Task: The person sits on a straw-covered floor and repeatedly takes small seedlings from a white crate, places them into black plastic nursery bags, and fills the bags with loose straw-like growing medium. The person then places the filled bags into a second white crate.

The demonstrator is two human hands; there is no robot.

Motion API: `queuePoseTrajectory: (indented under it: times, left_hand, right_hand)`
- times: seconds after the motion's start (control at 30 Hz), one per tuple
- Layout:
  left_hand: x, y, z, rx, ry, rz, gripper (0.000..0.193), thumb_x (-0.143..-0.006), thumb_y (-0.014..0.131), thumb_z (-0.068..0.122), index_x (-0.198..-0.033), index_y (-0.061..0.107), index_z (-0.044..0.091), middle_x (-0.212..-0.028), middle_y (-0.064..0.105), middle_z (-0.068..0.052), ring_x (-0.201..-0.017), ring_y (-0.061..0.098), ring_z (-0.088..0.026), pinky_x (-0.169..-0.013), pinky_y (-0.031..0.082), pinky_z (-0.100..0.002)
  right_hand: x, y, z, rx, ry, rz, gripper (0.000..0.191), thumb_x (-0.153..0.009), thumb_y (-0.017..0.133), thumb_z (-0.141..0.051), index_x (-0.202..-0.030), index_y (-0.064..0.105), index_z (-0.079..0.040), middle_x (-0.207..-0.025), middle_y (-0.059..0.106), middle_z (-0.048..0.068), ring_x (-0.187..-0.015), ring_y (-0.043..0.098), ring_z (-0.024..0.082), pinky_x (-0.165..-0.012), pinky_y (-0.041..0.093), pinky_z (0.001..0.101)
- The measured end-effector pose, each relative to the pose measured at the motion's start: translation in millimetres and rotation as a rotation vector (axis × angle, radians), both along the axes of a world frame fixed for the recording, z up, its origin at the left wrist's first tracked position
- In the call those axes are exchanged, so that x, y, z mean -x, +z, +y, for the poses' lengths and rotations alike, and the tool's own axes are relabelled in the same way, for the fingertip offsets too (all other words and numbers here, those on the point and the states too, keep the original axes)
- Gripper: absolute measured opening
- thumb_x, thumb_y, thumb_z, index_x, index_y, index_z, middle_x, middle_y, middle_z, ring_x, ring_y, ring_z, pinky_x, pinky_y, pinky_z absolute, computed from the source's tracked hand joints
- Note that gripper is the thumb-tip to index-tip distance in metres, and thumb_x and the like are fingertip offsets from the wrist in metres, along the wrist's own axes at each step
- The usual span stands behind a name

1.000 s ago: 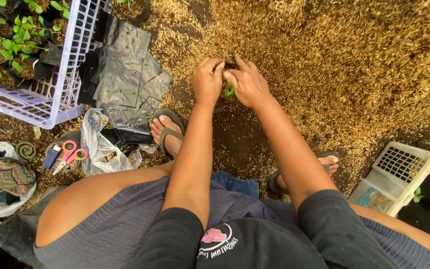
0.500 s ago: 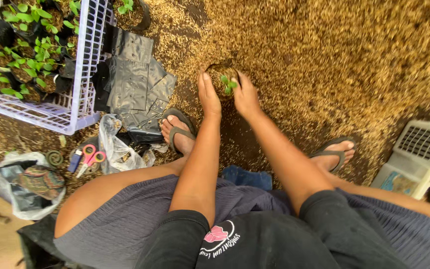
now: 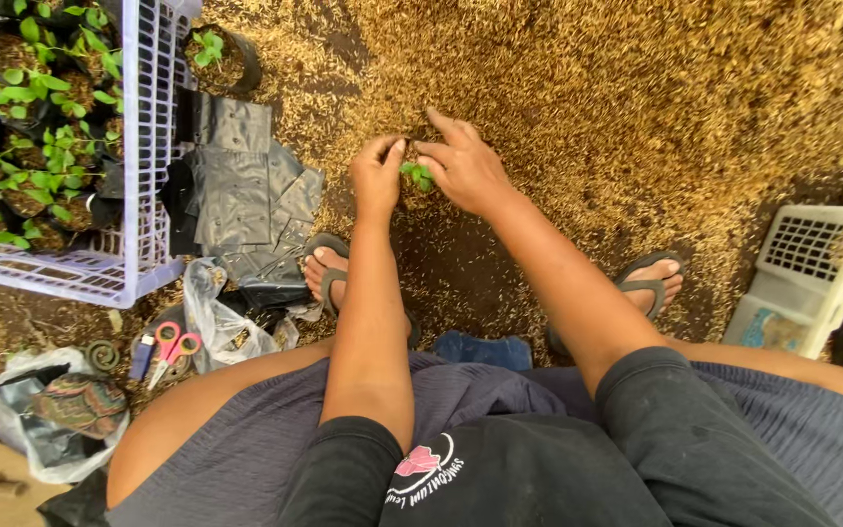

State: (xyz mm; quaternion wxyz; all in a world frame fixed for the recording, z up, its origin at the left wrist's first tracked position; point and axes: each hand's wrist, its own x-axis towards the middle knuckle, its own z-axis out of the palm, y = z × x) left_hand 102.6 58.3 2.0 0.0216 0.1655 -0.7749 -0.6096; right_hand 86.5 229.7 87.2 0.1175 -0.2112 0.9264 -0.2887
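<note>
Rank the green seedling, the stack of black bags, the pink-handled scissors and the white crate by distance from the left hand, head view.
1. Green seedling: at the fingertips of the left hand.
2. Stack of black bags: to its left.
3. Pink-handled scissors: lower left.
4. White crate: far right.

green seedling [image 3: 419, 176], golden-brown husks [image 3: 636, 107], lilac crate [image 3: 139, 195], pink-handled scissors [image 3: 176, 347].

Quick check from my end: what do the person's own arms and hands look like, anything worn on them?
Both arms are bare from the short black sleeves down. The left hand and right hand have no gloves, and no rings, watch or bands show. The black shirt carries a small pink and white print at the chest.
</note>
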Motion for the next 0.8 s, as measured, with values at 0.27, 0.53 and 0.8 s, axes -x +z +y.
queuePoseTrajectory:
  times: [0.27,0.53,0.8]
  left_hand:
    - [12.8,7.1,4.4,0.034,-0.036,0.036,0.024,-0.099,0.067,0.021,-0.113,0.077,0.004,-0.107,0.078,-0.011,-0.092,0.074,-0.019,-0.082,0.058,-0.035]
    - [6.8,43.3,-10.2,-0.029,0.134,0.070,0.075,-0.101,0.045,0.014,-0.165,0.007,0.013,-0.151,0.047,-0.023,-0.124,0.049,-0.041,-0.104,0.043,-0.048]
    - [0.3,38.6,-18.8,-0.041,0.089,0.014,0.073,-0.104,0.053,0.038,-0.162,0.020,0.008,-0.163,0.036,-0.023,-0.148,0.042,-0.037,-0.119,0.037,-0.047]
  right_hand:
    - [10.5,-29.3,5.2,0.015,-0.103,-0.102,0.025,-0.103,0.065,-0.032,-0.113,0.075,-0.011,-0.152,0.050,0.015,-0.129,0.052,0.031,-0.106,0.049,0.0478]
    - [0.6,-59.0,107.2,-0.176,-0.678,0.272,0.090,-0.079,0.093,-0.041,-0.140,0.045,0.005,-0.148,0.040,0.026,-0.139,0.041,0.045,-0.110,0.045,0.0586]
    - [-14.6,-66.5,110.4,-0.360,-0.607,-0.048,0.077,-0.084,0.088,-0.028,-0.144,0.048,-0.004,-0.153,0.036,0.023,-0.135,0.043,0.040,-0.106,0.050,0.0483]
